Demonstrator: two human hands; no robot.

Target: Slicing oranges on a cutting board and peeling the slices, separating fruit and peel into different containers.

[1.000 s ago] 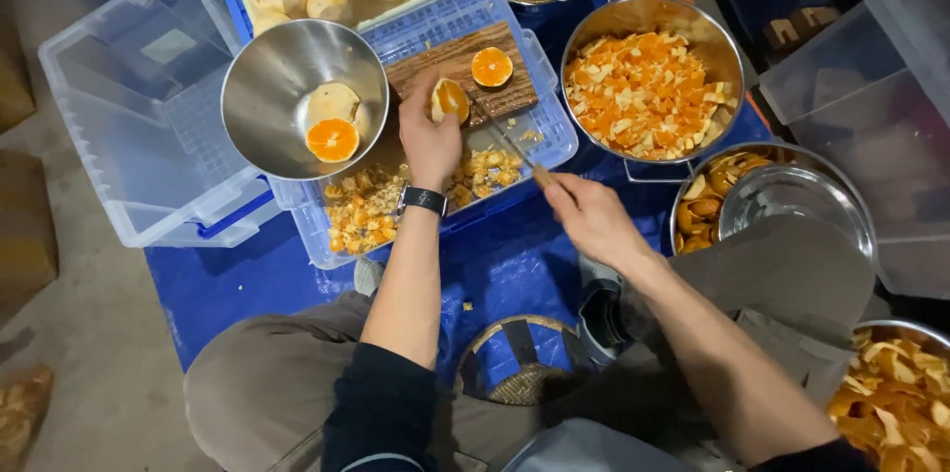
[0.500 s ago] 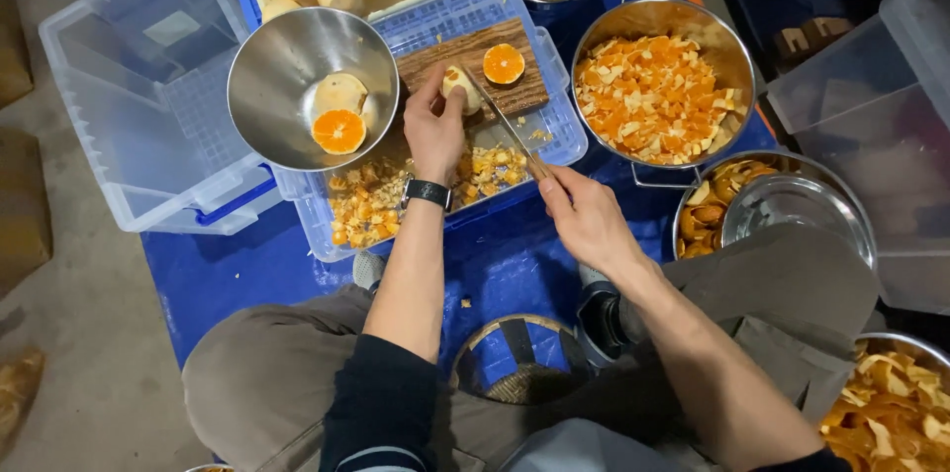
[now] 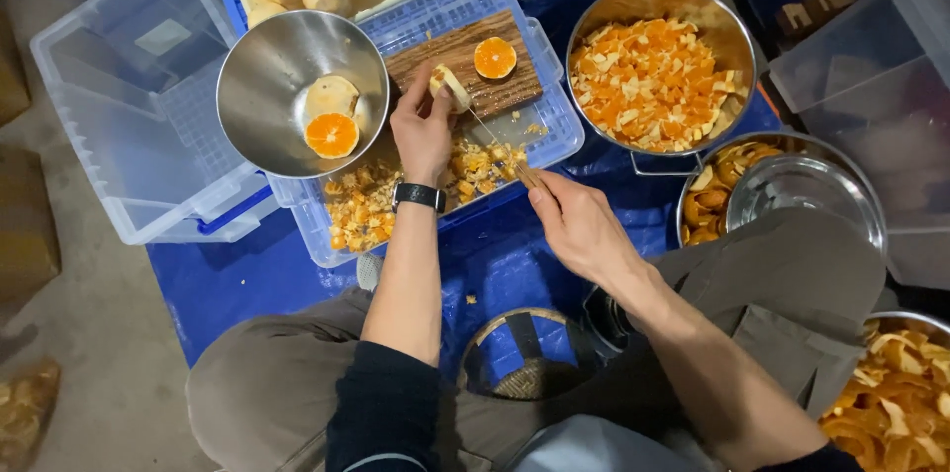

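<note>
Holding 1 orange piece (image 3: 450, 86) w/ left grip (image 3: 424, 131); right grip (image 3: 579, 225) w/ knife (image 3: 500, 145).

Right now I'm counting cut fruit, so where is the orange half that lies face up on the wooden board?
In the head view the orange half sits on the wooden board, upper centre, just right of the left hand and left of the big pot of chopped peel.

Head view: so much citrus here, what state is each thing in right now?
Left hand: gripping a fruit piece on the wooden board.
Right hand: gripping a knife.
Steel bowl: holds two halves.
Pot: full of chopped peel.
Clear bin: open.
</note>
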